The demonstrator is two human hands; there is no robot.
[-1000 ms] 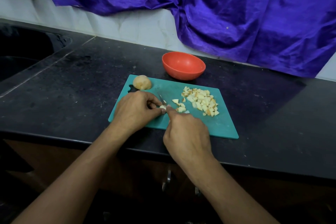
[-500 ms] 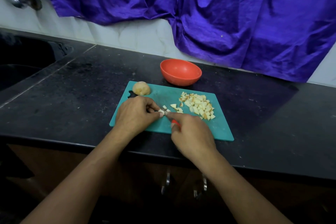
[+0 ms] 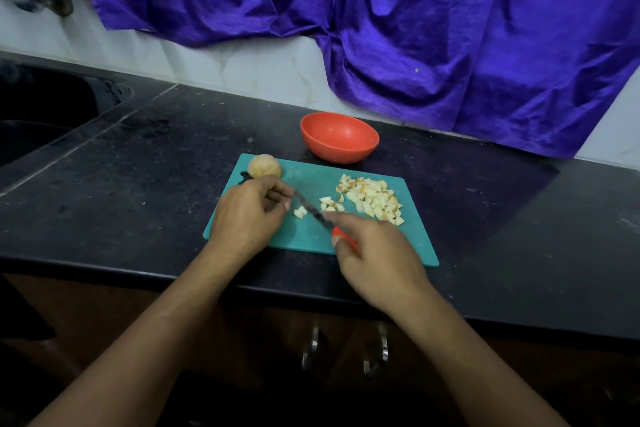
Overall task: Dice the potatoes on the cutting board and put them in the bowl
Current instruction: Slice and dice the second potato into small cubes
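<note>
One teal cutting board [image 3: 408,246] is laid on the black bench [image 3: 138,184], near its front edge. One whole peeled potato [image 3: 264,166] is set on the board's far left corner. One heap of potato dice [image 3: 372,199] is gathered on the right half of the board, and a few loose dice [image 3: 300,212] are scattered between the heap and the left hand, on both sides of the knife blade. One red bowl [image 3: 339,152] is placed on the bench just beyond the board's far edge, apart from the dice.

One knife [image 3: 310,208] is gripped by the right hand [image 3: 377,260]: its fingers are wrapped round the red handle, with the forefinger stretched toward the blade. The blade is slanted across the board toward the left hand [image 3: 246,215]. The left hand is held over the board just in front of the whole potato; its fingers are loosely curled, and nothing can be seen in them.

Behind the bench, one purple cloth [image 3: 415,28] is hung against the pale wall. A dark sink [image 3: 41,114] is set into the bench at the far left. Two metal handles [image 3: 313,347] are fixed to the cupboard front below.
</note>
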